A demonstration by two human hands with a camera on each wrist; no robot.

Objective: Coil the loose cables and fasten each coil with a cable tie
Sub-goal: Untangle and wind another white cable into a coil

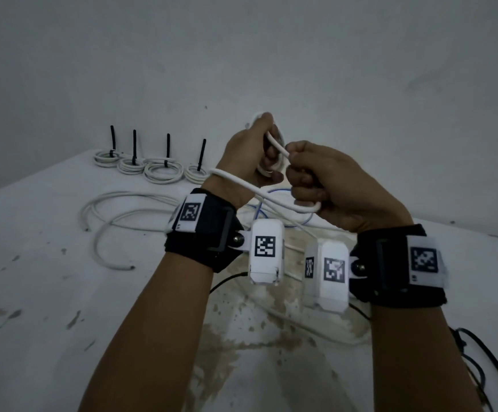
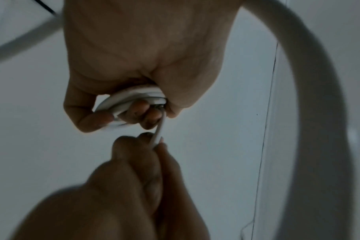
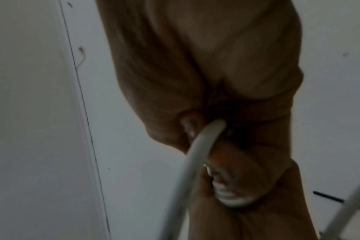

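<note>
Coiling step: left hand (image 1: 249,153) grips the coil (image 2: 131,97), right hand (image 1: 325,179) pinches the white cable (image 1: 274,197); next, lay another loop.

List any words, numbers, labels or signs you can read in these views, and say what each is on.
No readable words, brand names or numbers in any view.
The only signs are black-and-white square marker patterns, not text: one on the left wristband, one on the left wrist camera, two on the right wrist camera, one on the right wristband.
The white cable, the tied coils and the table show no print.
</note>
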